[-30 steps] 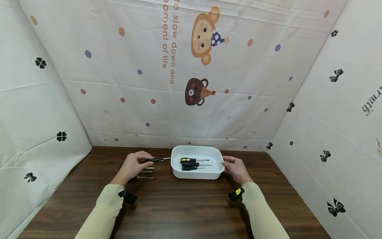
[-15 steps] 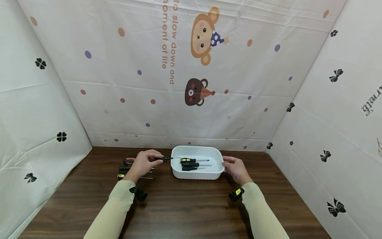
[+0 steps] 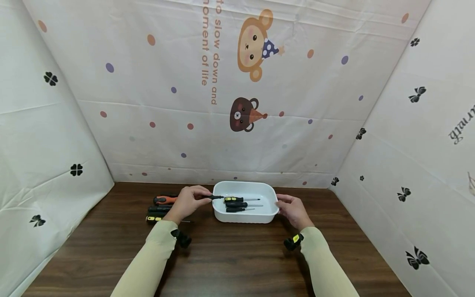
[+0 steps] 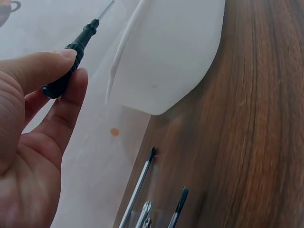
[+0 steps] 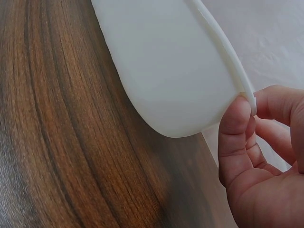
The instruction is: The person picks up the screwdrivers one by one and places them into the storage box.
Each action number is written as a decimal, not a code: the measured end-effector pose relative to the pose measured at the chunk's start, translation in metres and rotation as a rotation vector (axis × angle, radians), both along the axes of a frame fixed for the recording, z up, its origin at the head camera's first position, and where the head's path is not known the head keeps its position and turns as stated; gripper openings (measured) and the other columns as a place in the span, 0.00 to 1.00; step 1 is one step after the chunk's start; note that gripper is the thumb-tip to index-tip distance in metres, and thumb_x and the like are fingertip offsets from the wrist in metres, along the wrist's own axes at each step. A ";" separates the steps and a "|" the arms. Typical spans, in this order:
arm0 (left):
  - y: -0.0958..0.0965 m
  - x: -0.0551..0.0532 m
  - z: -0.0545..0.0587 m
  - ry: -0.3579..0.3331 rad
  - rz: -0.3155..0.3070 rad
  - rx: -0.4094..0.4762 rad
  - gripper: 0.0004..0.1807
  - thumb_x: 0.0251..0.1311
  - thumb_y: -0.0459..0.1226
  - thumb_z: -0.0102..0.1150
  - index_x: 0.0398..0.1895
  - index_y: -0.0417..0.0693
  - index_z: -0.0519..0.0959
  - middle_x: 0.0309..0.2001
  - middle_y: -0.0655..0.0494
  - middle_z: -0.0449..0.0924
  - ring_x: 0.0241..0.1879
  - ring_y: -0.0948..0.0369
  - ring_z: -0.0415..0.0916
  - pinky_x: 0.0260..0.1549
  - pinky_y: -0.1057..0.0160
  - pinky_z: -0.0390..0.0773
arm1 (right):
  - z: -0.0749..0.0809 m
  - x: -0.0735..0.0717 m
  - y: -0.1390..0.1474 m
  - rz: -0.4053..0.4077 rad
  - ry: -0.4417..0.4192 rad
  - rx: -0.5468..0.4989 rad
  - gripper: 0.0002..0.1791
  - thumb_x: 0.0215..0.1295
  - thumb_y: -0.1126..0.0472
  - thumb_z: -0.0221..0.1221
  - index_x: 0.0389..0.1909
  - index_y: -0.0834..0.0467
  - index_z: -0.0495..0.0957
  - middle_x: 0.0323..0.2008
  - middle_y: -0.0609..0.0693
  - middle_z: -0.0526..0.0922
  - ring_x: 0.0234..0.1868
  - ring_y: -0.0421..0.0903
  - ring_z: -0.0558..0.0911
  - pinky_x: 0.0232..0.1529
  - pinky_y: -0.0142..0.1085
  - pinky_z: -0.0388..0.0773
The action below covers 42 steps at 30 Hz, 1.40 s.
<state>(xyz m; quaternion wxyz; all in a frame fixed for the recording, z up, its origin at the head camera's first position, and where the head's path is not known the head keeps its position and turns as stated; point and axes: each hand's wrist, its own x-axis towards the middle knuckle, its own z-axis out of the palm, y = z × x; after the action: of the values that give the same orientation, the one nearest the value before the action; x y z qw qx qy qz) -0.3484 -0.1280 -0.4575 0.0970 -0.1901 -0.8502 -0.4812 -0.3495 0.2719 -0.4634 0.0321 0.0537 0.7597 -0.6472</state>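
My left hand (image 3: 190, 203) pinches a small dark-handled screwdriver (image 4: 80, 47) between thumb and fingers, at the left end of a white plastic tub (image 3: 246, 217). The screwdriver's shaft points right, over the tub's rim. With thumb and fingers, my right hand (image 3: 293, 210) pinches the rim at the tub's right end, seen close up in the right wrist view. Inside the tub lie a black-and-yellow screwdriver (image 3: 233, 199), a black screwdriver (image 3: 236, 204) below it, and a smaller black screwdriver (image 3: 234, 210) at the front, shafts pointing right.
Left of the tub, partly behind my left hand, lie several more screwdrivers, among them an orange-handled screwdriver (image 3: 164, 200) and a yellow-and-black screwdriver (image 3: 154, 219). All this stands on a dark wooden table (image 3: 230, 260). A printed cloth (image 3: 208, 140) rises behind its back edge.
My left hand has moved right with the small screwdriver, from beside the tub to its left rim, uncovering handles on the table. My right hand and the tub have stayed put.
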 end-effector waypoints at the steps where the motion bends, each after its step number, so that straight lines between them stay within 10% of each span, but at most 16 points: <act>1: 0.002 -0.001 0.000 -0.006 -0.001 0.002 0.08 0.59 0.39 0.75 0.42 0.53 0.91 0.48 0.55 0.88 0.51 0.55 0.82 0.49 0.56 0.84 | -0.004 -0.002 0.001 -0.006 0.002 -0.001 0.24 0.70 0.66 0.63 0.65 0.67 0.76 0.59 0.68 0.80 0.36 0.45 0.83 0.41 0.37 0.86; 42: 0.075 -0.034 0.005 -0.028 -0.113 -0.208 0.05 0.56 0.33 0.76 0.36 0.47 0.91 0.38 0.57 0.90 0.40 0.63 0.83 0.42 0.61 0.84 | -0.003 -0.002 0.001 -0.010 0.001 0.014 0.23 0.70 0.66 0.62 0.64 0.66 0.77 0.60 0.67 0.80 0.36 0.45 0.83 0.45 0.39 0.86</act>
<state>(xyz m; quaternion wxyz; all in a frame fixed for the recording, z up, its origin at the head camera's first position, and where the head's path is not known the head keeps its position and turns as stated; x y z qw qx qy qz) -0.3828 -0.0527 -0.4528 0.0377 -0.2402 -0.8847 -0.3977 -0.3513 0.2724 -0.4660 0.0283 0.0574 0.7641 -0.6419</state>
